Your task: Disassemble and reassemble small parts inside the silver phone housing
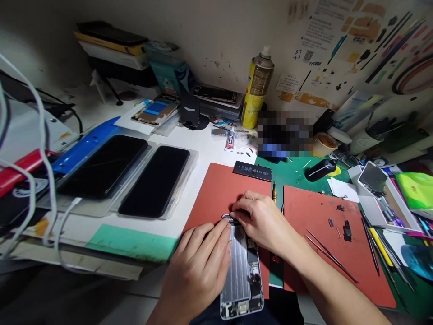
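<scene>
An opened phone housing (241,275) lies at the front edge of the red-brown mat, with bare silvery metal inside and small boards along its right side. My left hand (204,259) grips its left edge, fingertips on the upper end. At that same end my right hand (259,216) is closed, thumb and fingers pinched together; what they pinch is hidden. A black phone battery (252,170) lies on the mat beyond my hands. Just right of it is a gold-handled screwdriver (274,193).
Tweezers (331,256) and small phone parts (347,231) lie on the right mat (365,271). Two dark-screened phones, a larger one (104,167) and a smaller one (155,180), lie left. A yellow spray can (255,90) and a glue tube (230,140) stand or lie behind. White cables (50,194) hang left.
</scene>
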A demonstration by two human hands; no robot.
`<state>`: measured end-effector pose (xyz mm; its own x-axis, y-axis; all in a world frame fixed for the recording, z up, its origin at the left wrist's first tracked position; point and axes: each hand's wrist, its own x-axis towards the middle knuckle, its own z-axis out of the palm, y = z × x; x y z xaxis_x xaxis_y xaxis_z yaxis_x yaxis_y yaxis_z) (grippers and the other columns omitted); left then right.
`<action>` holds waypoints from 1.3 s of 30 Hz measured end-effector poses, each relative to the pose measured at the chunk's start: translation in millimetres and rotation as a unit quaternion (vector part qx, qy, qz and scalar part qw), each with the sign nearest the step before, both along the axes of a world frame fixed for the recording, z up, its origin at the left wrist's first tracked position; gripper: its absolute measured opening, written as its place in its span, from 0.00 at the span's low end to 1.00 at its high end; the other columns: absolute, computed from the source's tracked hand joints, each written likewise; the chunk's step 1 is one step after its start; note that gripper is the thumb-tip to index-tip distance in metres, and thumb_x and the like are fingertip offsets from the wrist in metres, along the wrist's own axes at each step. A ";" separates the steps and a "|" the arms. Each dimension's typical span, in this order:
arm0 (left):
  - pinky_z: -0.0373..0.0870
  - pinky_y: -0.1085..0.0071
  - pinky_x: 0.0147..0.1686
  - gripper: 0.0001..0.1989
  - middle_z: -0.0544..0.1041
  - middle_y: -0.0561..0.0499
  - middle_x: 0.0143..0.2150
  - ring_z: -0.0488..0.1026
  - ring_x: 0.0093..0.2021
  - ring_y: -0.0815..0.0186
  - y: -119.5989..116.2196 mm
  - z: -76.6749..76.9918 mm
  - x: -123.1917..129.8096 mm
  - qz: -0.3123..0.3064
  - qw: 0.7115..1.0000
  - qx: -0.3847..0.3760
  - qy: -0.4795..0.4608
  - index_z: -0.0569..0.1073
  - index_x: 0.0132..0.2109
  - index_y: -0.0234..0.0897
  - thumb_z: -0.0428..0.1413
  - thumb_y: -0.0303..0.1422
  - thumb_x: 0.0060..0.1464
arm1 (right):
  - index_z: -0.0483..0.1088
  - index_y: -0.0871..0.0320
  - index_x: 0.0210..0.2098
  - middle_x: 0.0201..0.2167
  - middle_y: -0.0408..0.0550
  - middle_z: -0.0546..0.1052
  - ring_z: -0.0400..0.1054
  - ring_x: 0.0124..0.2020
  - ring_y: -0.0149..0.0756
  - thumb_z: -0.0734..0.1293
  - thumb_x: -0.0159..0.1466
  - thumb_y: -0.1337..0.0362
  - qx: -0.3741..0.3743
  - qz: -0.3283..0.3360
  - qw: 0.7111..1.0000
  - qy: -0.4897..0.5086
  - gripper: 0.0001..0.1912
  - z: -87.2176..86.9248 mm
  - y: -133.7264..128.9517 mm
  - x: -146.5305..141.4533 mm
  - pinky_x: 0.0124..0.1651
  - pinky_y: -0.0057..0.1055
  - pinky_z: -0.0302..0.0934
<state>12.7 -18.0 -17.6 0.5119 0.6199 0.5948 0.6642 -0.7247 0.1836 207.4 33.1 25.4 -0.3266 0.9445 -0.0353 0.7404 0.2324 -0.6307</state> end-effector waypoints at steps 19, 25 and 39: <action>0.70 0.53 0.47 0.12 0.85 0.39 0.54 0.73 0.48 0.51 1.5 1.3 0.0 0.005 1.000 -0.003 0.002 0.77 0.56 0.26 0.55 0.21 0.69 | 0.83 0.58 0.44 0.38 0.48 0.79 0.75 0.40 0.37 0.69 0.72 0.72 -0.005 0.007 1.000 0.005 0.09 -1.6 0.2 -1.0 0.44 0.33 0.65; 0.71 0.53 0.47 0.12 0.85 0.38 0.54 0.74 0.48 0.51 1.3 0.7 0.0 0.007 1.000 -0.003 0.002 0.77 0.55 0.24 0.55 0.21 0.69 | 0.83 0.59 0.45 0.39 0.49 0.79 0.75 0.40 0.38 0.68 0.73 0.70 -0.003 0.013 1.000 0.001 0.09 -2.7 -0.3 -1.1 0.44 0.34 0.65; 0.73 0.56 0.47 0.11 0.85 0.41 0.52 0.75 0.48 0.54 -1.6 -3.9 -3.7 0.011 0.999 -0.013 -0.030 0.77 0.55 0.28 0.55 0.21 0.68 | 0.83 0.57 0.46 0.40 0.49 0.79 0.75 0.41 0.38 0.68 0.73 0.70 -0.011 0.009 1.000 -0.013 0.10 -0.5 -1.2 -2.0 0.44 0.34 0.66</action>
<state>9.0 -19.6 -21.5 0.4626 0.6460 0.6073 0.6671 -0.7047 0.2414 205.4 31.9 24.8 -0.3422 0.9374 -0.0640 0.7522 0.2325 -0.6165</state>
